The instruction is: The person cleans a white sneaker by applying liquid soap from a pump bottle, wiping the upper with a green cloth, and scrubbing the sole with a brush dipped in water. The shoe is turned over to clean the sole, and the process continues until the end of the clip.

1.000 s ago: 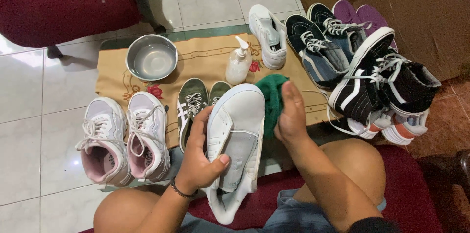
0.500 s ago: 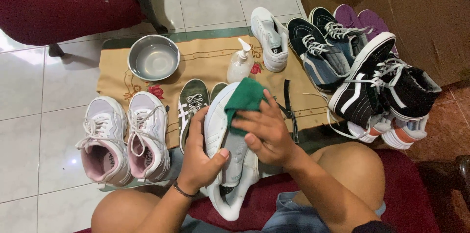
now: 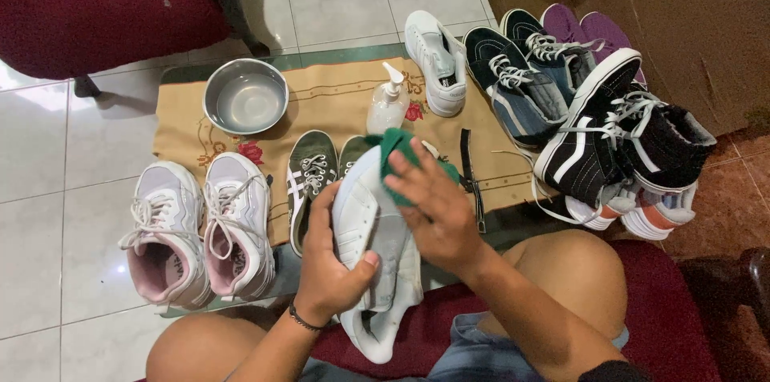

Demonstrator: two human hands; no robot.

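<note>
- Cloth mat on the tiled floor, bearing a steel bowl at ten o'clock.
- White sneaker, sole up over the lap, grasped along its nine o'clock edge by the left hand.
- Right hand clenches a green cloth against the toe at twelve o'clock.

From my hands, open mat lay at twelve o'clock between steel bowl and pump bottle; pink sneakers blocked nine, dark shoes crowded two.
</note>
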